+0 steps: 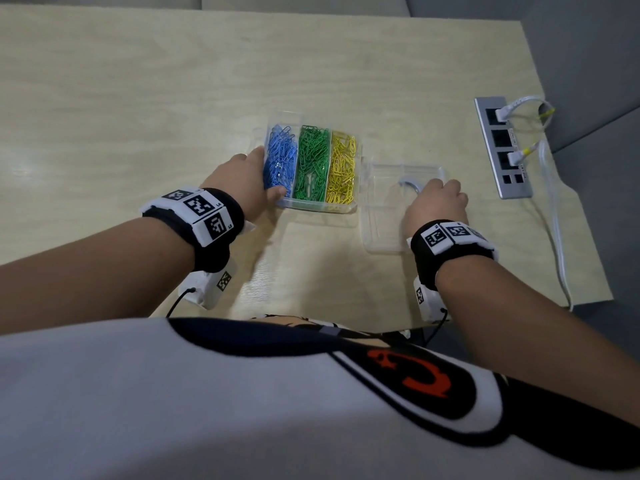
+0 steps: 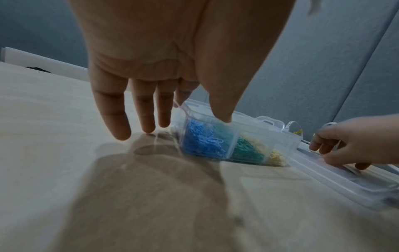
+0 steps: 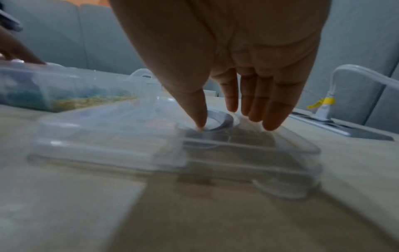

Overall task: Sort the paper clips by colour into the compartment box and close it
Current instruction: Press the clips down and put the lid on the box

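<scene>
The clear compartment box (image 1: 318,206) stands open mid-table, with blue clips (image 1: 280,161) in its left bay, green clips (image 1: 313,164) in the middle and yellow clips (image 1: 343,168) on the right. Its clear lid (image 1: 381,233) lies flat on the table to the right of it. My left hand (image 1: 258,174) lies along the box's left side with straight fingers, its thumb (image 2: 224,117) resting on the rim over the blue bay. My right hand (image 1: 436,194) rests on the lid (image 3: 129,139), its thumb (image 3: 200,124) and straight fingertips touching the lid's surface.
A grey socket strip (image 1: 502,147) is set into the table at the right, with white cables (image 1: 552,202) plugged in and trailing toward the near right edge. Grey partition panels stand behind and to the right. The pale wood table (image 1: 138,98) stretches left of the box.
</scene>
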Tool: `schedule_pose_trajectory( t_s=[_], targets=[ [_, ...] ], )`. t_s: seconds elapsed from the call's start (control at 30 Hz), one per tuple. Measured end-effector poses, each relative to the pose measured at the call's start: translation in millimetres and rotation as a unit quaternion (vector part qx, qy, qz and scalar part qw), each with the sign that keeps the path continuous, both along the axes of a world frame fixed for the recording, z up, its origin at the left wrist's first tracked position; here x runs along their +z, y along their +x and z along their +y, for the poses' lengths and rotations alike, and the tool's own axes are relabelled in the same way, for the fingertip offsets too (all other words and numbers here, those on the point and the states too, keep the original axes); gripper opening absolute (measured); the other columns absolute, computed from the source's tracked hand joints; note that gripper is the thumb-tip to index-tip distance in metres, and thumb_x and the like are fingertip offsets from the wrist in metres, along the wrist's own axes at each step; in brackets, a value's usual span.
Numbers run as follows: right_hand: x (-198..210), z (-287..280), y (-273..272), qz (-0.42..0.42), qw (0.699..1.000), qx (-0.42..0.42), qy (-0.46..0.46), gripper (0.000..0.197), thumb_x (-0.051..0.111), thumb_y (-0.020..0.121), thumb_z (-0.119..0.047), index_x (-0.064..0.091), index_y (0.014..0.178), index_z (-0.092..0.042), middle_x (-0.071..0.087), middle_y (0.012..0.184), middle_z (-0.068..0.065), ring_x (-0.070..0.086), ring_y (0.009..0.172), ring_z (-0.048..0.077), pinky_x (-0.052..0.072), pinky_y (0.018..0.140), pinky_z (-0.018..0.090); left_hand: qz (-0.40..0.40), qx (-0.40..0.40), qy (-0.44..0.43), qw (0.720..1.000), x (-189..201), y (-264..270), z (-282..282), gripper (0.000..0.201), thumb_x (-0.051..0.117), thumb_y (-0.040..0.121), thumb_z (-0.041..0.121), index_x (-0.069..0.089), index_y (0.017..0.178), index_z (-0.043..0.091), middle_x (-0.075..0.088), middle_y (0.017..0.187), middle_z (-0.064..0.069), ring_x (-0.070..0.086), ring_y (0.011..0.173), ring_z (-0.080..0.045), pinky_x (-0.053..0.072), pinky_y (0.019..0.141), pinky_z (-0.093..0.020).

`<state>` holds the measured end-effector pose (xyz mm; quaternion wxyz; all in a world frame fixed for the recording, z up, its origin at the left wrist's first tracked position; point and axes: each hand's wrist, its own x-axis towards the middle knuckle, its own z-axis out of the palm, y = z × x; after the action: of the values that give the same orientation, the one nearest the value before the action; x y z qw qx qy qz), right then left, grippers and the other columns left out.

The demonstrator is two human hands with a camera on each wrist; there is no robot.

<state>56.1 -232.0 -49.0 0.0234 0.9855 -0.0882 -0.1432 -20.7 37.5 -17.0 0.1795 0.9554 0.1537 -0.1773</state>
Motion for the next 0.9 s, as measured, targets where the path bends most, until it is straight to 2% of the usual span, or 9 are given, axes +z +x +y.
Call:
schedule_pose_trajectory(
  t_s=[0.17, 0.3, 0.4, 0.47, 0.53, 0.63, 0.7, 0.8, 0.9],
  targets=[
    [9.3, -2.6, -3.3, 0.025, 0.999, 0.033, 0.016, 0.044, 0.061, 0.086, -0.007, 0.043, 0.126, -0.003, 0.041, 0.128, 0.020, 0.052, 0.108, 0.035, 0.041, 0.070, 0.037, -0.002, -0.001, 0.001, 1.000, -0.5, -2.0, -0.2, 0.069, 0.058, 0.089, 0.045, 0.030, 0.141, 0.009, 0.051, 0.127, -0.021, 0.051, 0.114, -0.038, 0.041, 0.092, -0.043],
    [5.8, -1.5, -9.6, 0.012, 0.998, 0.040, 0.054, 0.032, 0.059, 0.086, -0.007, 0.052, 0.118, -0.006, 0.038, 0.135, 0.019, 0.053, 0.110, 0.036, 0.041, 0.072, 0.034, -0.006, -0.006, 0.003, 1.000, -0.3, -3.0, -0.3, 0.068, 0.058, 0.089, 0.045, 0.031, 0.140, 0.009, 0.051, 0.126, -0.021, 0.052, 0.113, -0.037, 0.041, 0.091, -0.043],
    [11.9, -0.5, -7.0, -0.001, 0.994, -0.034, 0.102, 0.048, 0.070, 0.083, -0.016, 0.043, 0.121, -0.002, 0.051, 0.123, 0.020, 0.058, 0.105, 0.036, 0.046, 0.074, 0.037, -0.006, -0.006, 0.006, 1.000, 0.2, -3.2, 0.0, 0.068, 0.058, 0.089, 0.045, 0.031, 0.140, 0.009, 0.051, 0.126, -0.020, 0.052, 0.113, -0.037, 0.041, 0.091, -0.042],
    [14.9, -1.9, -3.4, 0.011, 0.988, -0.080, 0.130, 0.064, 0.071, 0.084, -0.029, 0.039, 0.131, -0.001, 0.056, 0.122, 0.019, 0.058, 0.108, 0.035, 0.047, 0.079, 0.039, -0.006, -0.008, 0.008, 1.000, 0.6, -2.6, -0.2, 0.067, 0.058, 0.089, 0.045, 0.032, 0.139, 0.009, 0.052, 0.125, -0.021, 0.052, 0.112, -0.037, 0.042, 0.090, -0.042],
    [13.1, -2.3, -4.6, 0.036, 0.989, -0.074, 0.121, 0.071, 0.070, 0.085, -0.035, 0.035, 0.139, -0.005, 0.054, 0.124, 0.016, 0.054, 0.114, 0.034, 0.046, 0.083, 0.039, -0.003, -0.009, 0.011, 1.000, 1.1, -2.2, -0.5, 0.067, 0.058, 0.089, 0.045, 0.032, 0.139, 0.009, 0.052, 0.125, -0.020, 0.053, 0.111, -0.037, 0.042, 0.089, -0.042],
    [10.3, -2.7, -9.6, 0.030, 0.997, -0.050, 0.044, 0.051, 0.066, 0.085, -0.015, 0.043, 0.130, -0.005, 0.038, 0.134, 0.015, 0.043, 0.117, 0.034, 0.043, 0.076, 0.038, -0.001, -0.009, 0.013, 1.000, 1.3, -2.5, -0.3, 0.068, 0.057, 0.089, 0.046, 0.031, 0.140, 0.009, 0.052, 0.125, -0.020, 0.053, 0.111, -0.036, 0.042, 0.090, -0.043],
    [11.5, -2.9, -12.2, 0.042, 0.998, -0.049, 0.016, 0.053, 0.064, 0.082, -0.007, 0.042, 0.130, -0.008, 0.029, 0.136, 0.015, 0.039, 0.117, 0.035, 0.042, 0.075, 0.039, -0.003, -0.010, 0.011, 1.000, 1.0, -2.7, 0.0, 0.068, 0.057, 0.089, 0.045, 0.031, 0.140, 0.009, 0.052, 0.125, -0.020, 0.053, 0.112, -0.036, 0.042, 0.091, -0.042],
    [9.9, -4.2, -12.3, 0.038, 0.998, -0.038, 0.015, 0.050, 0.057, 0.089, -0.011, 0.038, 0.134, -0.007, 0.037, 0.132, 0.019, 0.044, 0.116, 0.038, 0.045, 0.085, 0.044, -0.005, -0.009, 0.008, 1.000, 1.1, -2.9, 0.4, 0.068, 0.057, 0.089, 0.045, 0.031, 0.140, 0.009, 0.052, 0.125, -0.020, 0.053, 0.112, -0.036, 0.042, 0.091, -0.043],
    [5.0, -7.0, -11.1, 0.014, 1.000, -0.009, 0.003, 0.040, 0.052, 0.092, -0.015, 0.037, 0.127, -0.004, 0.047, 0.123, 0.022, 0.050, 0.109, 0.040, 0.044, 0.074, 0.041, -0.005, -0.009, 0.007, 1.000, 1.0, -3.0, 0.6, 0.068, 0.058, 0.089, 0.045, 0.031, 0.140, 0.009, 0.052, 0.125, -0.020, 0.053, 0.111, -0.036, 0.042, 0.091, -0.043]
  ],
)
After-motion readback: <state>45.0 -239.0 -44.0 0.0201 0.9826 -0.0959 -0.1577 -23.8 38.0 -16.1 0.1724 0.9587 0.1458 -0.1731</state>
